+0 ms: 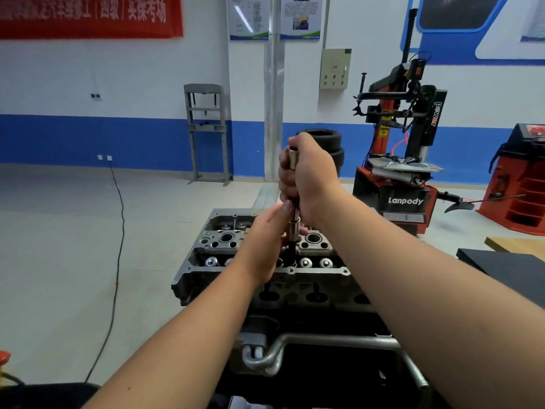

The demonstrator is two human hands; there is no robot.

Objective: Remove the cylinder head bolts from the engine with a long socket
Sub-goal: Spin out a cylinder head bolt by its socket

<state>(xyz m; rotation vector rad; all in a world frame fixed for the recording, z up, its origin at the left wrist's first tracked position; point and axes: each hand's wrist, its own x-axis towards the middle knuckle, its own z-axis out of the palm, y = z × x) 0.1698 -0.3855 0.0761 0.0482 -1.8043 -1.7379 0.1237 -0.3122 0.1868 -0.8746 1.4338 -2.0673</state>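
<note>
Engine [265, 278]: six o'clock of centre. Long socket [295, 224]: upright over its top. Right hand [306, 175] wrapped round upper end; left hand [265, 246] pinching lower shaft.

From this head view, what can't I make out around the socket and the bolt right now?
- Socket tip and bolt: hidden by the left hand and the cylinder head.
- Tool handle: mostly wrapped by the right hand.
- Near-side bolts: covered by both forearms.
- Red banner text: blurred, cut by the top edge.
</note>
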